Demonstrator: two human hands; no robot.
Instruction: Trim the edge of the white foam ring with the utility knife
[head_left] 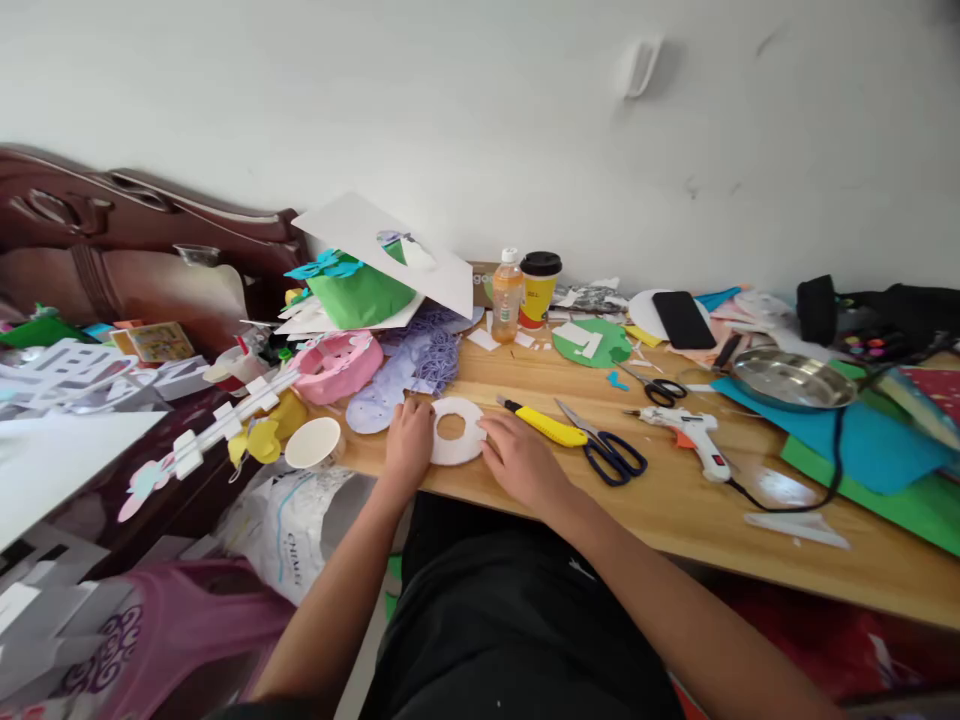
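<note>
A flat white foam ring with a round hole lies near the front edge of the light wooden table. The left hand rests palm down against the ring's left edge, and the right hand lies flat at its right edge, fingers touching the rim; both are spread rather than gripping, and the fingertips under each palm are hidden.

Just right of the right hand lie a yellow utility knife and blue-handled scissors, then a white hot-glue gun with a black cord. Lilac paper cut-outs lie behind the left hand. An orange drink bottle and a yellow paper cup with a black lid stand by the wall. The heap at the right edge is cut off and hard to make out.
</note>
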